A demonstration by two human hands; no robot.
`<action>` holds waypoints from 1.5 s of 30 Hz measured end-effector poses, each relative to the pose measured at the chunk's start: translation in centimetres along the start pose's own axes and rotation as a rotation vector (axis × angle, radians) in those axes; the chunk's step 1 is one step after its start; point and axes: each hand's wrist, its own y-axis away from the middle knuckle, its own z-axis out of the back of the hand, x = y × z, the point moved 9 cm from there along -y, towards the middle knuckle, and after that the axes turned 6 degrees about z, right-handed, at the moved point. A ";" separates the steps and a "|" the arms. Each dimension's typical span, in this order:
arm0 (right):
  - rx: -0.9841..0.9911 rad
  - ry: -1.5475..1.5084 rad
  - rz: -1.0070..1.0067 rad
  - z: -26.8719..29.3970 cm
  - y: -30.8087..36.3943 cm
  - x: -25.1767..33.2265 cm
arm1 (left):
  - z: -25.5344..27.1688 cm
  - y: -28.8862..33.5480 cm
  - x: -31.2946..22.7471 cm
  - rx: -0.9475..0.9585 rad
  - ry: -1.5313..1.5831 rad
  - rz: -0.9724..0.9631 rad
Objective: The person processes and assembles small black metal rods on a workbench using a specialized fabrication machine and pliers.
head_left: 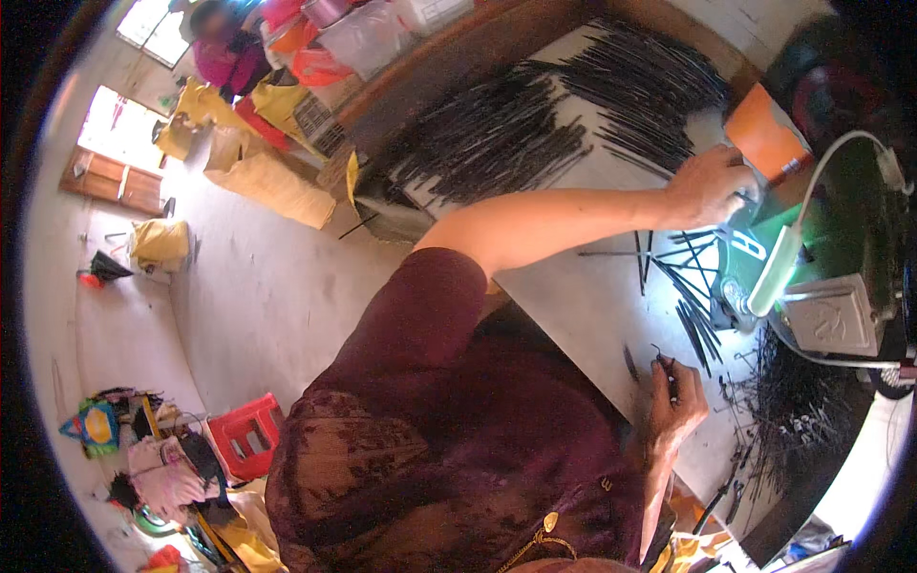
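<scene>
My left hand (712, 186) reaches across the table, its fingers curled at the top of a green machine (737, 263). What those fingers grip there is mostly hidden. Nearer to me, my right hand (676, 396) pinches small dark pieces (672, 382), with a thin black end sticking out past the fingertips. Between the hands, several thin black rods (697, 329) lie loose on the pale tabletop beside the machine. A lit white lamp (776, 272) shines down on the machine's near end.
Large heaps of black rods (487, 129) cover the table's far part, by a wooden ledge (458, 57). A tangled dark pile (793, 401) lies beyond my right hand. An orange card (767, 132) stands next to the machine. On the floor is a red plastic stool (245, 437). Another person (229, 57) is farther back.
</scene>
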 end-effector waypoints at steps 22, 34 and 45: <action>-0.303 0.011 0.097 1.2 2.0 -3.3 | -0.7 8.8 -5.2 0.355 0.111 0.113; -0.314 -0.059 0.035 1.5 1.9 -3.6 | -0.8 16.0 -8.4 0.426 -0.031 -0.033; -0.319 -0.057 0.107 1.5 1.9 -3.2 | -0.9 16.1 -8.6 0.415 -0.034 -0.085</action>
